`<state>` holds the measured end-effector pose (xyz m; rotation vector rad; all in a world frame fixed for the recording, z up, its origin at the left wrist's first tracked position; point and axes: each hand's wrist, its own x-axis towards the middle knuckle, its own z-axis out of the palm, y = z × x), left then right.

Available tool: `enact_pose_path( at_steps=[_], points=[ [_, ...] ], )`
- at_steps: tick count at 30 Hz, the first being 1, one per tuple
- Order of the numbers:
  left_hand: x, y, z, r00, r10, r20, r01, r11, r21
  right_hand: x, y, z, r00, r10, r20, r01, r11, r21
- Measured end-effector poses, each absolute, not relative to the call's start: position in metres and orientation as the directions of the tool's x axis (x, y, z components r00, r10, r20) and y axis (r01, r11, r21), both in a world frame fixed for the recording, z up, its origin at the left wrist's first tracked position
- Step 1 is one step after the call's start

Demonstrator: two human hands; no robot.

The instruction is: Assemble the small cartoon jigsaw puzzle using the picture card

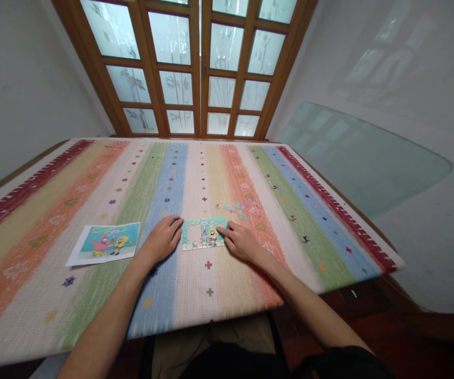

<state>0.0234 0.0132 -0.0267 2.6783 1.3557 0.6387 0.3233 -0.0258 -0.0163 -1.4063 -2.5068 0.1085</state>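
Observation:
A partly assembled jigsaw puzzle (204,244) with cartoon figures lies in front of me, with gaps where the tablecloth shows through. My left hand (164,238) rests palm down at its left side, fingers stretched out and touching the left edge. From the other side, my right hand (241,240) reaches over the right part. Its index finger is extended onto the puzzle beside the yellow figure, and the other fingers are partly bent. Whether a small piece sits under that fingertip is hidden. Several loose puzzle pieces (243,206) are scattered just beyond the puzzle to the right.
A printed reference picture (110,242) of the cartoon figures lies left of my left forearm. The striped tablecloth (148,179) covers the table. Behind it stand wooden doors (201,68) with glass panes, and a glass sheet (361,152) leans on the right wall.

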Motion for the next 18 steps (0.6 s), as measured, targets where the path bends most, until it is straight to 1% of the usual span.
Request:
enact_pose_path(
  at_steps=[8, 11, 14, 16, 18],
  points=[
    [0.023, 0.013, -0.027, 0.517, 0.788, 0.333, 0.752, -0.604, 0.263, 0.324, -0.025, -0.020, -0.474, 0.857, 0.205, 0.829, 0.512, -0.224],
    [0.023, 0.013, -0.027, 0.521, 0.786, 0.333, 0.752, -0.607, 0.258, 0.326, -0.020, -0.019, -0.458, 0.863, 0.214, 0.817, 0.504, -0.281],
    [0.023, 0.013, -0.026, 0.525, 0.783, 0.333, 0.751, -0.610, 0.251, 0.329, -0.009, -0.014, -0.440, 0.870, 0.221, 0.790, 0.492, -0.365],
    [0.023, 0.013, -0.026, 0.525, 0.783, 0.333, 0.750, -0.611, 0.254, 0.331, 0.000, -0.010, -0.398, 0.888, 0.231, 0.790, 0.459, -0.405],
    [0.024, 0.012, -0.025, 0.523, 0.784, 0.334, 0.746, -0.611, 0.265, 0.334, 0.010, -0.006, -0.319, 0.918, 0.237, 0.822, 0.392, -0.413]
  ],
)
